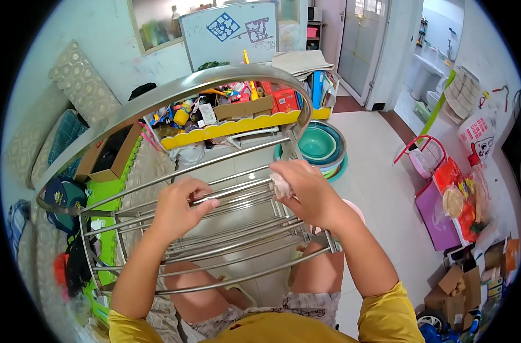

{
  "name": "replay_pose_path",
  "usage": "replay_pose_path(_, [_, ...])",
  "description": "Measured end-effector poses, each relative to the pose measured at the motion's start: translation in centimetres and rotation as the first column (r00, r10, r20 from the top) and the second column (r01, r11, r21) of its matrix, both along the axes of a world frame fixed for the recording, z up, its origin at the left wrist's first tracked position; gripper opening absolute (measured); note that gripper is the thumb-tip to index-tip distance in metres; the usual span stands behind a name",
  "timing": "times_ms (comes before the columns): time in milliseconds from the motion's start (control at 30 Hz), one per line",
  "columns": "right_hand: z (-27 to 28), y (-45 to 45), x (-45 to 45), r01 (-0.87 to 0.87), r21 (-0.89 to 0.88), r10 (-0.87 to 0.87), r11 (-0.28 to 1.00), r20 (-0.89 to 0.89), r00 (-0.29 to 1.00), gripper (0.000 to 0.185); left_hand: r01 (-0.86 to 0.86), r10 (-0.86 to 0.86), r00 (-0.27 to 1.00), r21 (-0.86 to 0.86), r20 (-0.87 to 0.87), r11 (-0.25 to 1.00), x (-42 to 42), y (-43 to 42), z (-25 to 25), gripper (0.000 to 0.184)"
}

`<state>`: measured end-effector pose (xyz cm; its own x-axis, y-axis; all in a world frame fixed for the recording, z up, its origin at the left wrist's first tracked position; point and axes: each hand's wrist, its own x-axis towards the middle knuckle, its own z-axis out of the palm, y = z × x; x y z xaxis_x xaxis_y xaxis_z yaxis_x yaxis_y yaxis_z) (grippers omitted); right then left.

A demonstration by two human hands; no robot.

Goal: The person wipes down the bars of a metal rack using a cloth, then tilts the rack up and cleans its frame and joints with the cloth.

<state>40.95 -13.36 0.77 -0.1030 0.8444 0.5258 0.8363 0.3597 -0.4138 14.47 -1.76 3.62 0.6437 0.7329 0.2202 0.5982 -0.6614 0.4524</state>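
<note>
A silvery metal rack (249, 71) with several parallel rods and a wide curved band stands tilted in front of me, above my lap. My left hand (183, 208) is closed around one of its rods near the middle, the thumb lying along the metal. At the rack's right end, my right hand (309, 191) holds a crumpled pale cloth (280, 186) against the rods. The fingertips of that hand are partly hidden behind the cloth and the frame.
Behind the rack sits a yellow-edged toy bin (215, 132), with green basins (317, 143) to its right. A whiteboard (232, 34) leans at the back wall. On the right are a purple container (435, 217) and cardboard boxes (449, 294). Green matting (109, 188) borders the left side.
</note>
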Motion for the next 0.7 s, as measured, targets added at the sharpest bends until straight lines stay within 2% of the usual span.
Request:
replay_pose_path(67, [0.4,-0.2,0.0,0.018,-0.131,-0.028,0.991,-0.077,0.997,0.069,0.171,-0.261,0.929,0.319,0.261,0.932,1.4,-0.2,-0.4,0.022])
replay_pose_path(100, [0.4,0.0,0.0,0.016,-0.130,-0.027,0.991,-0.076,0.997,0.069,0.228,-0.301,0.921,0.286,0.248,0.931,2.4,-1.0,0.5,0.024])
replay_pose_path(200, [0.0,0.8,-0.1,-0.013,-0.051,0.007,0.999,-0.116,0.993,0.076,0.282,-0.379,0.884,0.334,0.274,0.899,7.7,-1.9,0.5,0.025])
replay_pose_path(267, [-0.2,0.9,0.2,-0.058,-0.040,0.047,0.998,-0.231,0.972,0.081,0.288,-0.292,0.880,0.068,0.374,0.955,10.8,-2.1,-0.1,0.031])
replay_pose_path(400, [-0.7,0.1,1.1,-0.006,0.084,0.029,0.996,-0.273,0.961,0.080,0.344,-0.308,0.889,-0.050,0.339,0.938,12.1,-1.7,-0.6,0.038])
replay_pose_path(467, [-1.4,-0.4,1.6,-0.061,0.152,0.135,0.986,-0.539,0.832,0.079,0.316,-0.270,0.926,-0.146,0.265,0.938,12.0,-1.0,-0.9,0.041])
replay_pose_path(500, [-2.4,-0.3,1.7,0.023,0.188,0.084,0.982,-0.538,0.839,0.079,0.315,-0.270,0.927,-0.147,0.260,0.938,12.2,-1.0,-0.9,0.041])
replay_pose_path(533, [-3.2,-0.3,1.9,0.021,0.188,0.086,0.982,-0.542,0.836,0.079,0.323,-0.298,0.931,-0.096,0.212,0.941,12.3,-1.0,-0.9,0.038])
replay_pose_path(600, [-4.1,-0.1,2.0,0.050,0.044,-0.004,0.998,-0.702,0.712,0.079,0.334,-0.325,0.934,-0.040,0.150,0.942,12.5,-0.9,-0.9,0.034])
replay_pose_path(633, [-4.1,0.0,1.7,0.054,0.046,-0.006,0.997,-0.708,0.706,0.079,0.377,-0.387,0.917,0.107,0.097,0.920,12.9,-1.0,-1.1,0.029])
replay_pose_path(667, [-3.9,-0.1,1.4,-0.023,-0.064,-0.036,0.998,-0.785,0.619,0.079,0.420,-0.441,0.896,0.244,0.039,0.874,13.2,-1.1,-1.4,0.025])
replay_pose_path(700, [-3.8,-0.2,1.2,-0.111,-0.164,-0.081,0.980,-0.845,0.529,0.079,0.427,-0.447,0.893,0.240,0.038,0.872,13.7,-1.1,-1.6,0.025])
